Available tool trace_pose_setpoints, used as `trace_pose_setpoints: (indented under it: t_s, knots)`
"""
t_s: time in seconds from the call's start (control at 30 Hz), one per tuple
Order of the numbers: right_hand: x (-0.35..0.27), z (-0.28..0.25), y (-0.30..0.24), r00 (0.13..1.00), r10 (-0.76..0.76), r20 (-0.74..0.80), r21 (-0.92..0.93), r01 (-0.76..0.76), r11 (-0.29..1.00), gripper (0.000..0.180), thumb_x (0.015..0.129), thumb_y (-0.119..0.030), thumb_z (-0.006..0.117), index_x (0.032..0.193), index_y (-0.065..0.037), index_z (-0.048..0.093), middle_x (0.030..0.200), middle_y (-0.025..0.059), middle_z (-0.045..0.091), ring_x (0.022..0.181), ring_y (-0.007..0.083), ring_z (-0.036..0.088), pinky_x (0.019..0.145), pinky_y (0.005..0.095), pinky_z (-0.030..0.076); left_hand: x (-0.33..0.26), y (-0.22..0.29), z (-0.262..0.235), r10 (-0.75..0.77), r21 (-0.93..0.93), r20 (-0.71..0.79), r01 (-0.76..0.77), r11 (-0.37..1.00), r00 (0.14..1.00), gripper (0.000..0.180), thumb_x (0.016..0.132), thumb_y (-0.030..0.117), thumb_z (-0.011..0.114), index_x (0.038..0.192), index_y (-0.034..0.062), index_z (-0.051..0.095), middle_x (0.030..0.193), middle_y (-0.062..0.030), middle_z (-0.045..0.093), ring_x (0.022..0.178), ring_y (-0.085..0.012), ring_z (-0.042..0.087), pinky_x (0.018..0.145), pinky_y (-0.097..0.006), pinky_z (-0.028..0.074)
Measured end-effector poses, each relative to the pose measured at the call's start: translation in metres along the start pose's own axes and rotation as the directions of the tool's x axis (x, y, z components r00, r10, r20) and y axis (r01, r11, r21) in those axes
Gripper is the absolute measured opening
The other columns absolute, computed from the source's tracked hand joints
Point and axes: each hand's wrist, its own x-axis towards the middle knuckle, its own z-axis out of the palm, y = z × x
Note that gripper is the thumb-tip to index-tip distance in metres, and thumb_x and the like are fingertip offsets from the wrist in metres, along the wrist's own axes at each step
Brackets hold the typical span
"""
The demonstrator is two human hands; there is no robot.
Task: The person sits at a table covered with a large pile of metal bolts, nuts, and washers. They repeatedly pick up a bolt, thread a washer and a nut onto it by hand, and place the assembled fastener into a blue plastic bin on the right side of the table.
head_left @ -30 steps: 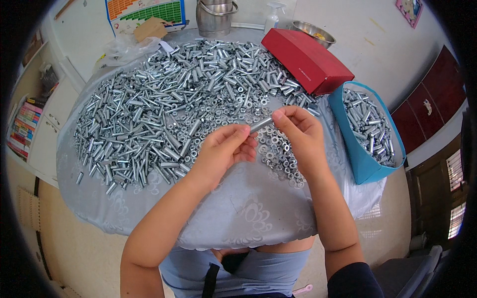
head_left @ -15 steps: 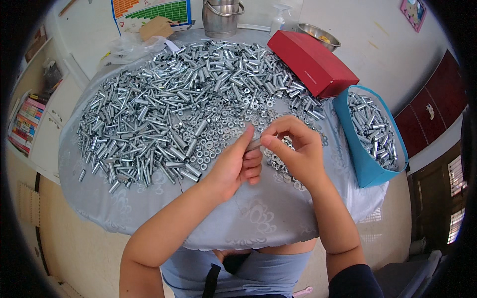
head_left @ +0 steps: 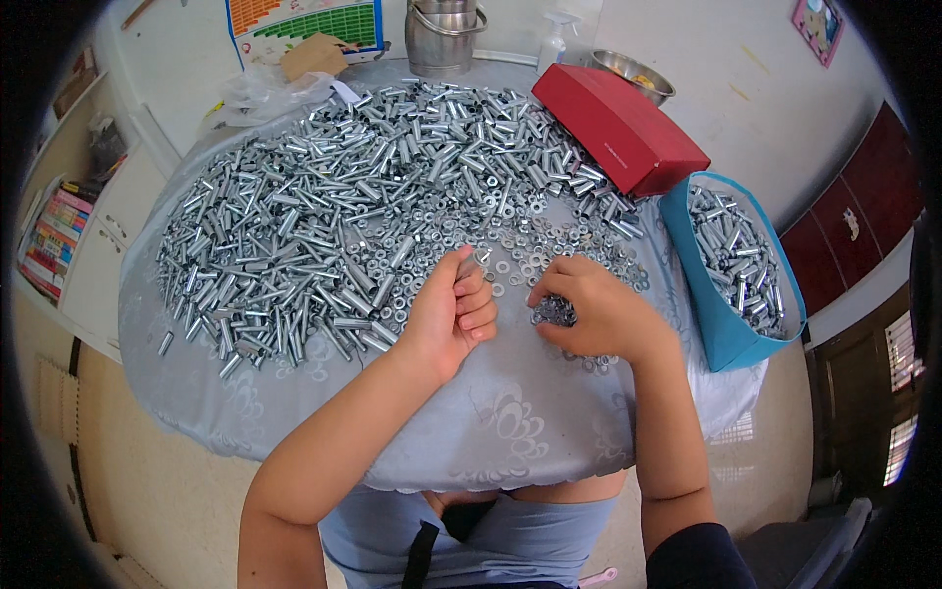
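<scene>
The left hand (head_left: pixel 449 319) is curled into a fist around a grey metal tube (head_left: pixel 468 266); only its upper end shows beside the thumb, so what else the palm holds cannot be told. The right hand (head_left: pixel 601 306) has thumb and fingers spread over flat, silvery, ring-shaped washers (head_left: pixel 554 313). A loosened fist could drop the tube among lookalike cylindrical metal pieces (head_left: pixel 285 240); overlapping washers could be pinched two at once. Underneath lies a pale grey, flower-patterned tablecloth (head_left: pixel 442 422). A red rectangular box (head_left: pixel 623 133) sits near a turquoise open-topped bin (head_left: pixel 751 350); behind are a steel pail (head_left: pixel 441 44) and a white wall (head_left: pixel 731 54).
</scene>
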Motion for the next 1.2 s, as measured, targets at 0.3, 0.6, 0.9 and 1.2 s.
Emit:
trace_pose_setpoints:
  t_s: [0.3, 0.6, 0.9, 1.2]
  knots:
    - [0.002, 0.003, -0.003, 0.999, -0.036, -0.016, -0.027, 0.036, 0.999, 0.018, 0.063, -0.010, 0.065, 0.080, -0.006, 0.062, 0.082, 0.0089, 0.057, 0.082, 0.0285, 0.054, 0.075, 0.0358, 0.042, -0.001, 0.002, 0.004, 0.024, 0.017, -0.045, -0.023, 1.000, 0.999, 0.047, 0.091, 0.038, 0.042, 0.052, 0.0173, 0.024, 0.048, 0.0051, 0.019, 0.042, -0.0092, 0.023, 0.041, -0.026, 0.023]
    - [0.002, 0.006, -0.006, 1.000, 0.029, 0.008, -0.053, -0.028, 0.998, 0.014, 0.067, -0.011, 0.062, 0.079, -0.004, 0.060, 0.080, 0.0102, 0.057, 0.081, 0.0292, 0.055, 0.073, 0.0372, 0.044, -0.001, 0.002, 0.003, 0.035, 0.024, -0.066, -0.033, 0.999, 0.997, 0.046, 0.090, 0.036, 0.044, 0.052, 0.0173, 0.025, 0.047, 0.0051, 0.020, 0.042, -0.0093, 0.024, 0.041, -0.026, 0.023]
    - [0.005, 0.012, -0.005, 0.999, 0.025, -0.024, -0.003, -0.025, 1.000, 0.015, 0.066, -0.010, 0.060, 0.078, -0.002, 0.057, 0.080, 0.0142, 0.057, 0.081, 0.0330, 0.055, 0.073, 0.0399, 0.045, -0.002, 0.003, 0.004, 0.036, 0.030, -0.081, -0.034, 0.999, 0.996, 0.046, 0.090, 0.035, 0.043, 0.052, 0.0173, 0.025, 0.046, 0.0054, 0.020, 0.041, -0.0090, 0.024, 0.040, -0.026, 0.023]
    - [0.002, 0.006, -0.009, 1.000, 0.019, 0.016, -0.019, -0.019, 1.000, 0.021, 0.064, -0.006, 0.060, 0.084, -0.001, 0.057, 0.084, 0.0134, 0.056, 0.083, 0.0312, 0.054, 0.074, 0.0371, 0.045, -0.002, 0.002, 0.003, 0.037, 0.034, -0.113, -0.033, 0.999, 0.993, 0.046, 0.090, 0.035, 0.043, 0.052, 0.0173, 0.025, 0.047, 0.0053, 0.021, 0.041, -0.0088, 0.023, 0.040, -0.026, 0.022]
